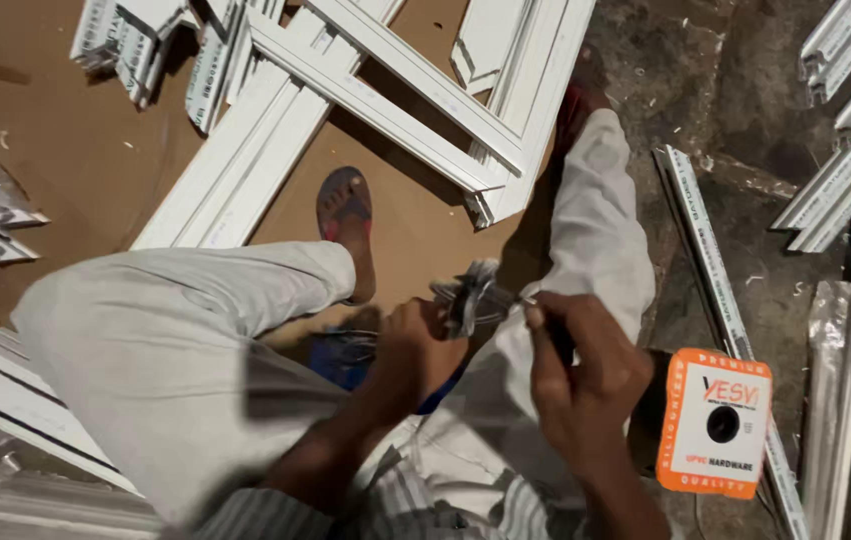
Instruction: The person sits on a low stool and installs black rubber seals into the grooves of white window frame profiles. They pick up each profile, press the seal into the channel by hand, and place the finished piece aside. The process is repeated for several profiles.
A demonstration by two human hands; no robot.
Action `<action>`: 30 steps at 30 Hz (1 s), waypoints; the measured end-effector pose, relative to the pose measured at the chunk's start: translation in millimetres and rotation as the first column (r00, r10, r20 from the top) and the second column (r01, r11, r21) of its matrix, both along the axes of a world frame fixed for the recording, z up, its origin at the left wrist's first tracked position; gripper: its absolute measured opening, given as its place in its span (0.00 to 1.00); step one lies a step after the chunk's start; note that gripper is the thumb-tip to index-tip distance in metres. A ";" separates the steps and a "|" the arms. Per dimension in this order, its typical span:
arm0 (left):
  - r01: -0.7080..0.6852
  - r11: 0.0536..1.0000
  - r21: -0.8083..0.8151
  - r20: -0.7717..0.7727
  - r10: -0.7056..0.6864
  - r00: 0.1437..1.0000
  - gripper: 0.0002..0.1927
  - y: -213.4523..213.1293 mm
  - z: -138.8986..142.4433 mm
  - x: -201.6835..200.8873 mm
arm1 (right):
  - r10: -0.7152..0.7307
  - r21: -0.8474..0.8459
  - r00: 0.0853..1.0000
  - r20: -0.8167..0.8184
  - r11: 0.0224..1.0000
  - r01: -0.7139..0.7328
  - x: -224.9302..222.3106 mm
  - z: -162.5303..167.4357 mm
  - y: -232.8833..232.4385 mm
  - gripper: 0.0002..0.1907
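Head view: left hand (415,345) clenches a crumpled clear wrapper (467,295); right hand (580,375) grips a thin dark tool (555,340), its long axis pointing toward eleven o'clock at the wrapper.

Bare cardboard sheet (65,170) free at left edge; white frame profiles (365,90) block far edge, orange packet (713,422) crowds right.

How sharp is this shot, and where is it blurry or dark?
Head view: the left hand, right hand and the crumpled plastic wrap between them are motion-smeared; the white frame profiles are softly lit; the stone floor at upper right lies in shadow.
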State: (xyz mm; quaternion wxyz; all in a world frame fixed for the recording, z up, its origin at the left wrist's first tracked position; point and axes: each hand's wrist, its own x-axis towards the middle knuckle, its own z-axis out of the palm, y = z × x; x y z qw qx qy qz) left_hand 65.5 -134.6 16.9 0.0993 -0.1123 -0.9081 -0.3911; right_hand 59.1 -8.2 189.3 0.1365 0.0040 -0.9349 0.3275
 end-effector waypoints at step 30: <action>0.053 0.990 0.130 0.149 -0.072 0.986 0.12 -25.8 -12.5 -27.9 | -0.034 -0.089 0.997 0.073 0.995 0.040 12.6 -9.0 19.5 0.04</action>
